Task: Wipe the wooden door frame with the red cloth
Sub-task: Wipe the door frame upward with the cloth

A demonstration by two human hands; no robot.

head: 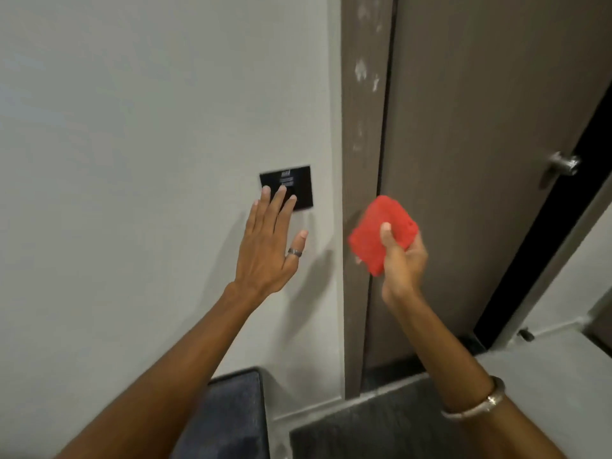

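Observation:
The brown wooden door frame (362, 134) runs top to bottom just right of centre, with whitish smudges on its upper part. A folded red cloth (376, 228) is gripped in my right hand (402, 260), held in front of the frame and the door's left edge at mid height; whether it touches the wood I cannot tell. My left hand (270, 246) is spread flat with fingers apart against the white wall to the left of the frame, its fingertips over a black wall panel (298, 182).
The brown door (480, 160) fills the right, with a metal knob (564, 164) near its right edge and a dark gap beyond. A dark padded seat (228, 415) stands at the bottom beside the wall. A dark mat (381, 425) lies on the floor.

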